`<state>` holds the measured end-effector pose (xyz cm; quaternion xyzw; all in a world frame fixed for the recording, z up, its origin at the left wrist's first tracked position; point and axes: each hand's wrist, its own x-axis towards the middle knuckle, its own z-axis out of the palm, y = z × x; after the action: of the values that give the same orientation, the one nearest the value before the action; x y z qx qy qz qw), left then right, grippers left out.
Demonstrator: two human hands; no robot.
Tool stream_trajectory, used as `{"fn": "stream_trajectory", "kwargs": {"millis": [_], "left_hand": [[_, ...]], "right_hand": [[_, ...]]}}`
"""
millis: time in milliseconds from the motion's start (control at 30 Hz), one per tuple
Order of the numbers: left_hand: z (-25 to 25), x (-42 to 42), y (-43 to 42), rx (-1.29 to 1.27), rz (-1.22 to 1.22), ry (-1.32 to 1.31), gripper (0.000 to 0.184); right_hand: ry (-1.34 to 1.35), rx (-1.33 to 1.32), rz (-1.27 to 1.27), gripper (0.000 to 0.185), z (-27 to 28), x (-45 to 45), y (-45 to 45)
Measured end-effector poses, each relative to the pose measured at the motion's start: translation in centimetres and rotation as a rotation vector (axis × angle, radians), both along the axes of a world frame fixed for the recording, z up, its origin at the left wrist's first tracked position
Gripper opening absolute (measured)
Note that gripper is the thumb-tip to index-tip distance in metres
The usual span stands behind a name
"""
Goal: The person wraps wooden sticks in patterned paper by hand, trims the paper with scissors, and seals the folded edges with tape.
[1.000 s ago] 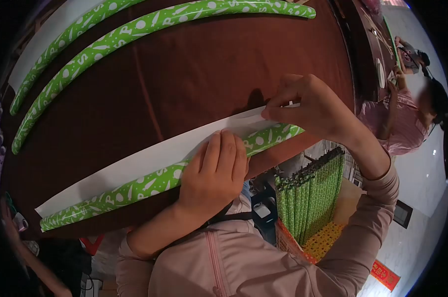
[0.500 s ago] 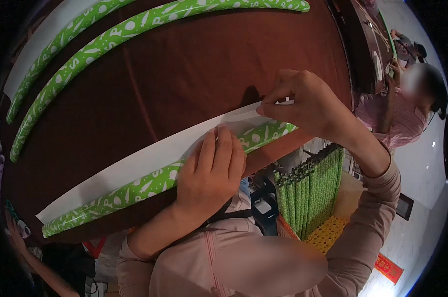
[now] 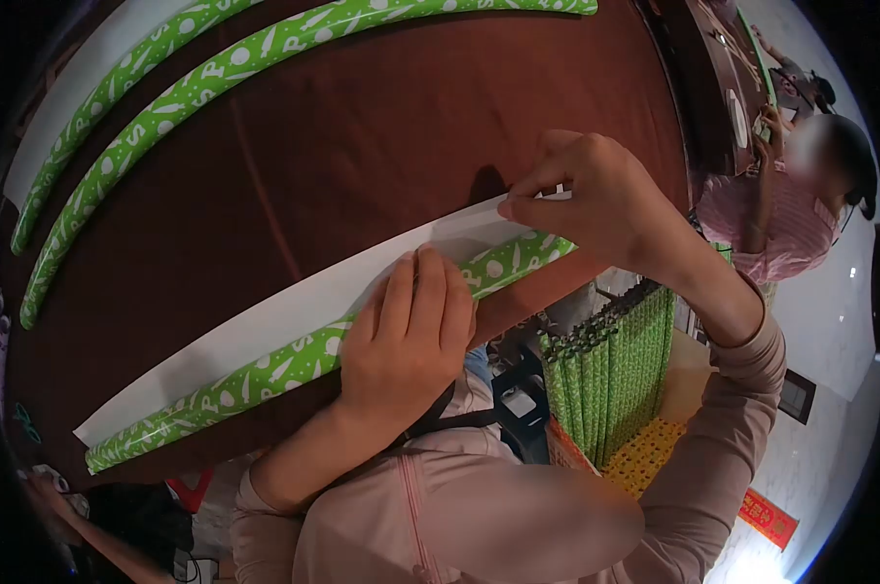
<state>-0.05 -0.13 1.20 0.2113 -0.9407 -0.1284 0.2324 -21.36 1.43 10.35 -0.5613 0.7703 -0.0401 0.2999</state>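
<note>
A long roll of green wrapping paper (image 3: pixel 265 375) with white vegetable shapes and letters lies slantwise along the near side of the table. Its free white flap (image 3: pixel 255 326) shows along the far side. Over the middle of this roll my left hand (image 3: pixel 406 326) is cupped, fingers together and fingertips on the white side. My right hand (image 3: pixel 591 200) pinches the white flap near the roll's right end, thumb against fingers. Whatever lies under my left palm is hidden.
Two more green rolls (image 3: pixel 211 92) curve across the far side of the brown table (image 3: pixel 381 146). A bin of upright green rolls (image 3: pixel 605 380) stands below on the right. Turquoise scissors-like handles (image 3: pixel 26 423) lie near another person's hand (image 3: pixel 46 487). A person in pink stripes (image 3: pixel 766 219) is at the right.
The other person's hand at the lower left has moved down, away from the turquoise handles. My hands keep nearly the same places on the roll; the view has shifted slightly.
</note>
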Motion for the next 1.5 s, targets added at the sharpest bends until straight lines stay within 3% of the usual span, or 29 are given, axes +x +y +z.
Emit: {"fn": "stream_trajectory", "kwargs": {"millis": [533, 733, 900, 1267, 1333, 1500], "left_hand": [[0.4, -0.4, 0.3, -0.054, 0.032, -0.031, 0.038], [0.3, -0.6, 0.5, -0.059, 0.056, -0.076, 0.038], [0.3, -0.6, 0.7, -0.057, 0.064, -0.082, 0.038], [0.2, -0.6, 0.8, -0.072, 0.066, -0.108, 0.039], [0.1, -0.8, 0.7, -0.13, 0.088, -0.068, 0.022], [-0.1, -1.0, 1.9, -0.141, 0.088, -0.056, 0.022]], "right_hand": [[0.071, -0.022, 0.004, 0.02, 0.0, 0.5, 0.3], [0.087, 0.107, -0.032, 0.018, 0.3, 0.8, 0.2], [0.177, -0.173, 0.133, 0.018, -0.1, 0.6, 2.0], [0.291, -0.213, 0.177, 0.024, 0.0, 0.8, 4.3], [0.288, -0.2, 0.189, 0.026, 0.0, 0.7, 4.4], [0.337, -0.217, 0.218, 0.034, -0.2, 0.5, 6.3]]}}
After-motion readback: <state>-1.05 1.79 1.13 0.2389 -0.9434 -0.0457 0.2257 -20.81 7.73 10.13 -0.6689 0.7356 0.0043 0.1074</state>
